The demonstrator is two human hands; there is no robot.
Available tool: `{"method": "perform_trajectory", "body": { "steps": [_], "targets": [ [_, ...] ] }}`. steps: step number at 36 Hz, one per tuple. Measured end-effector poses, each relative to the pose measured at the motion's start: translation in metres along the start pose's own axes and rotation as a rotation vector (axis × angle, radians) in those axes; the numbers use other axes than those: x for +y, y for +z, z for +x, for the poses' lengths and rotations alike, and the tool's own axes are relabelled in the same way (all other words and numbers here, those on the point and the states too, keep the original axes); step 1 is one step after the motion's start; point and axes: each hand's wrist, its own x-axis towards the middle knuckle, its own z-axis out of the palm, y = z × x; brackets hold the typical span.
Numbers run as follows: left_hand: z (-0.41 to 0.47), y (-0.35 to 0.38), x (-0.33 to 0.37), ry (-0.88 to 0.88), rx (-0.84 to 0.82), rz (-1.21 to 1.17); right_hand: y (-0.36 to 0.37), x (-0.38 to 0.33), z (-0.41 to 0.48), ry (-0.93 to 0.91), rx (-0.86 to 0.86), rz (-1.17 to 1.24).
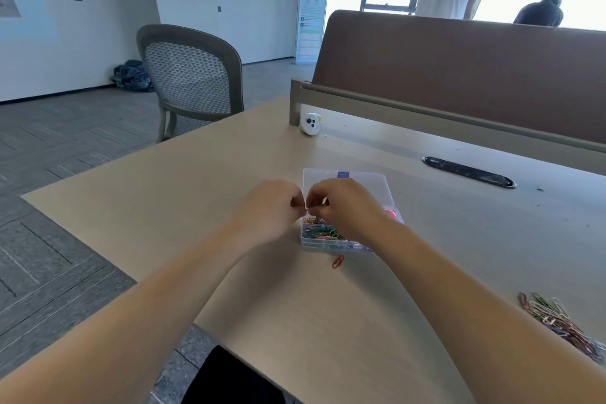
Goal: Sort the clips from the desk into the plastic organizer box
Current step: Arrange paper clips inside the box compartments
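Note:
A clear plastic organizer box [347, 178] lies open on the desk, its lid tipped away from me. Its near compartment holds several coloured paper clips [319, 233]; a pink item [392, 214] shows at its right side. My left hand [269, 205] and my right hand [344, 205] meet just above the box's left edge, fingertips pinching a small clip between them; the clip itself is barely visible. One red clip [338, 261] lies alone on the desk in front of the box. A loose pile of clips [557, 321] lies at the far right.
A small white device [309, 123] stands near the brown desk divider [459, 56]. A black cable grommet [469, 171] is set into the desk behind the box. A mesh chair [191, 75] stands at the left. Two people are behind the divider by the window.

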Motion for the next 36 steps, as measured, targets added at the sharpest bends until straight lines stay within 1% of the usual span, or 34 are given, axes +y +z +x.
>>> {"method": "perform_trajectory", "body": {
  "steps": [8, 15, 26, 31, 34, 36],
  "targets": [
    [0.000, 0.005, -0.001, -0.009, 0.017, 0.017, -0.005, 0.002, -0.002, 0.012, -0.024, -0.048],
    [0.000, 0.009, 0.002, -0.002, -0.003, -0.017, -0.008, 0.005, -0.005, 0.022, -0.047, 0.007],
    [0.002, 0.014, 0.008, 0.011, -0.030, 0.043, -0.016, 0.017, -0.010, 0.040, -0.058, 0.013],
    [0.004, 0.017, 0.009, 0.012, -0.008, 0.051, -0.019, 0.015, -0.010, 0.064, -0.015, 0.119],
    [0.005, 0.016, 0.009, 0.004, 0.005, 0.039, -0.015, 0.013, -0.010, 0.071, -0.027, 0.206],
    [0.005, 0.015, 0.009, 0.000, 0.011, 0.035, -0.012, 0.011, -0.010, 0.059, -0.025, 0.216]
  ]
}}
